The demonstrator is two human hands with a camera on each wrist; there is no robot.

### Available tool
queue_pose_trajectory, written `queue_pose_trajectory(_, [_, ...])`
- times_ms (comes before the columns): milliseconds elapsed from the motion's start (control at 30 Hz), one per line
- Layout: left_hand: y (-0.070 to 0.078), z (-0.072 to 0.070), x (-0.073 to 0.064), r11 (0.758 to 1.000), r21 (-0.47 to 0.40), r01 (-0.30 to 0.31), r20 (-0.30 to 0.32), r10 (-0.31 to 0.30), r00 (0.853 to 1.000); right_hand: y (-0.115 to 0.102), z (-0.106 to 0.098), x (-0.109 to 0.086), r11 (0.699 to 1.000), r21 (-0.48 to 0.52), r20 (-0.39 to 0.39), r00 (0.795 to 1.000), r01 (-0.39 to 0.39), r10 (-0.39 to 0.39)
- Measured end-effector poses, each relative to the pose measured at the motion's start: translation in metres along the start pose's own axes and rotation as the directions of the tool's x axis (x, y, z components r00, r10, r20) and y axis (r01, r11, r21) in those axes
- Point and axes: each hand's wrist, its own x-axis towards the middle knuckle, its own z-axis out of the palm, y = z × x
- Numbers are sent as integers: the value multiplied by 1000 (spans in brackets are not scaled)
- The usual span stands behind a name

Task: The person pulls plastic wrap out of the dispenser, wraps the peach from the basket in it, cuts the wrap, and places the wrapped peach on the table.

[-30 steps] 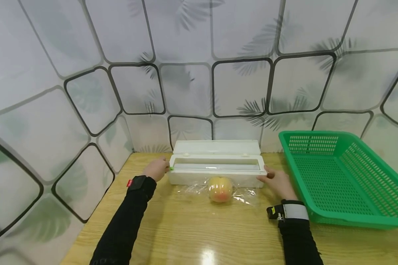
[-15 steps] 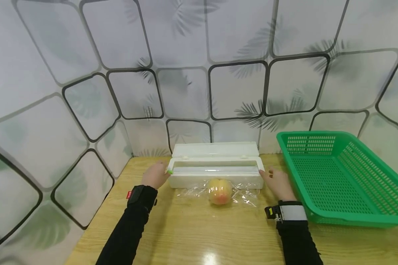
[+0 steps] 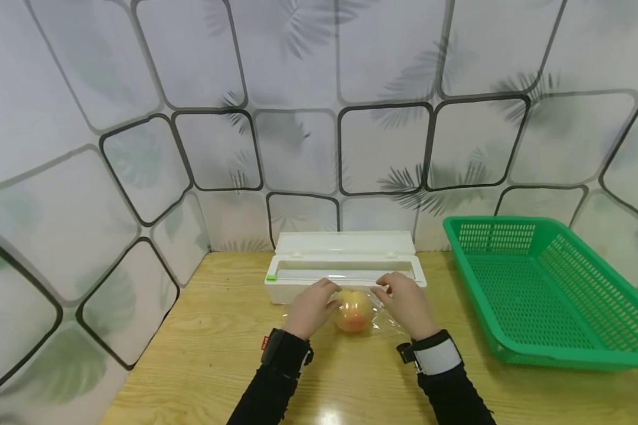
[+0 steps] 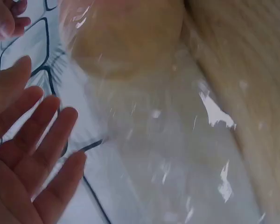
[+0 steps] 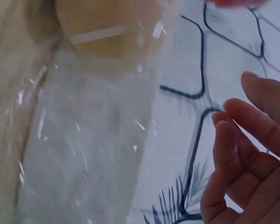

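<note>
A yellow and red peach-like fruit (image 3: 354, 314) sits on the table against the front of a white cling film dispenser (image 3: 298, 293), under a sheet of clear cling film (image 4: 149, 154). The dispenser's lid is raised, its film roll (image 3: 345, 274) shows inside, and a green slide cutter (image 3: 272, 277) is at its left end. My left hand (image 3: 311, 310) hovers by the fruit's left side, fingers loosely bent and holding nothing. To the right of the fruit, my right hand (image 3: 406, 302) has relaxed, bent fingers, nothing between them in the right wrist view. Crinkled film spreads out on both sides of the fruit.
A green plastic basket (image 3: 510, 348) stands on the right of the wooden table (image 3: 212, 348). Behind the dispenser rises a wall (image 3: 383, 147) with a line and leaf pattern, which also runs along the left side.
Both hands have left the two ends of the dispenser and moved inward to either side of the fruit. The fruit, film and dispenser stay in nearly the same place.
</note>
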Motion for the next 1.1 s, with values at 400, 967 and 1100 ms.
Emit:
queue_pose_trajectory(400, [-3,20,-8,985,31,168,-105,-164,981,-15,31,-12,1000,-26,94,995,-14,17])
queue_pose_trajectory(967, [2,16,1,990,142,19,24,-22,999,-2,23,-5,986,-105,129,985,131,-117])
queue_pose_trajectory(1100, [4,13,1,990,137,-22,101,8,995,-4,19,-3,981,-63,218,962,185,-167])
